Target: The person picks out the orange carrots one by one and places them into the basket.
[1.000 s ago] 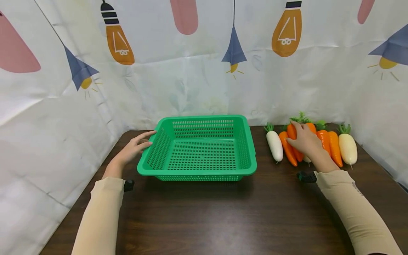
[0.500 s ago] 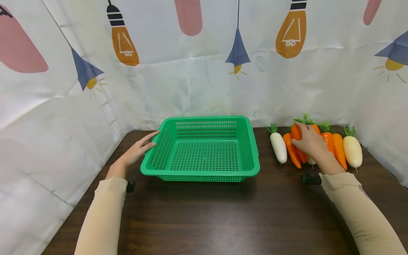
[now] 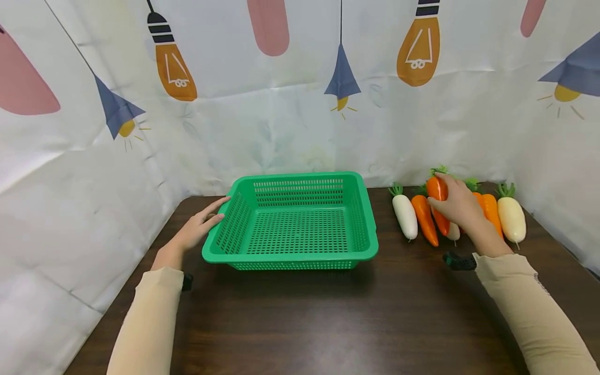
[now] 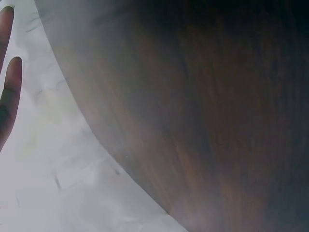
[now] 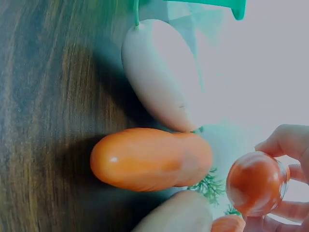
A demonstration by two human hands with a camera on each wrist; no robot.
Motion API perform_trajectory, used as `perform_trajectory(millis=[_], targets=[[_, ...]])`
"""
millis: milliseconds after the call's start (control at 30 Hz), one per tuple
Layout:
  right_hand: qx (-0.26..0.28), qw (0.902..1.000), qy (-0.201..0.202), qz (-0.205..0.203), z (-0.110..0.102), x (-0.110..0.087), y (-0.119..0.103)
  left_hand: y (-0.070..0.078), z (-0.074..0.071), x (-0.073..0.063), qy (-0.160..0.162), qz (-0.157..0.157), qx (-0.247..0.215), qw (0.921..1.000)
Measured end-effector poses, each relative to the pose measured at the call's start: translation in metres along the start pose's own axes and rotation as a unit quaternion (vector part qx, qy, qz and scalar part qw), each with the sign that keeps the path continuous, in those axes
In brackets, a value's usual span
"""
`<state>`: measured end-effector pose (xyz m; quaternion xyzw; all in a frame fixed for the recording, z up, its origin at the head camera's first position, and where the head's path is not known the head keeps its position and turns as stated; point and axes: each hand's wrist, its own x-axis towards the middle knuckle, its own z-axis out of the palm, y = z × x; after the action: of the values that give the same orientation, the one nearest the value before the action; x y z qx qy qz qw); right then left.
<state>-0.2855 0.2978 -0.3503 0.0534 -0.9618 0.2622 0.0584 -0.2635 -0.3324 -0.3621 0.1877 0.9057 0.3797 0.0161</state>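
Observation:
My right hand holds a toy carrot by its sides, thumb and fingers around it. In the right wrist view this carrot hangs above the others, seen end-on. Beneath it on the table lie another carrot, a white radish and a second pale radish, partly cut off. My left hand rests its extended fingertips on the left rim of a green plastic basket. Only two fingers of it show in the left wrist view.
To the right of my right hand lie more carrots, partly hidden by it, and a plump cream radish. A printed white curtain hangs behind the dark wooden table.
My right hand now has a carrot raised off the pile, tilted more upright, uncovering more of the pale radish beneath. The left hand stays at the basket rim. The head view shifts slightly.

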Motion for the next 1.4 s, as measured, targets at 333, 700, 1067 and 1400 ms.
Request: perform_trajectory(millis=[333,700,1067,1400], targets=[[0.025,0.9994,0.005,-0.025,-0.011,-0.002,-0.007,-0.002,0.004,-0.002,0.012,0.004,0.001,0.9999],[0.055,0.9975,0.006,-0.042,-0.025,-0.002,-0.023,0.002,0.003,0.001,0.010,-0.010,0.016,0.9998],[0.096,0.9933,-0.005,-0.064,-0.030,-0.002,-0.049,0.002,0.003,-0.002,0.005,-0.025,0.016,0.9995],[0.102,0.9919,-0.004,-0.075,-0.030,-0.001,-0.072,0.000,0.002,-0.001,0.003,-0.026,0.020,0.9995]])
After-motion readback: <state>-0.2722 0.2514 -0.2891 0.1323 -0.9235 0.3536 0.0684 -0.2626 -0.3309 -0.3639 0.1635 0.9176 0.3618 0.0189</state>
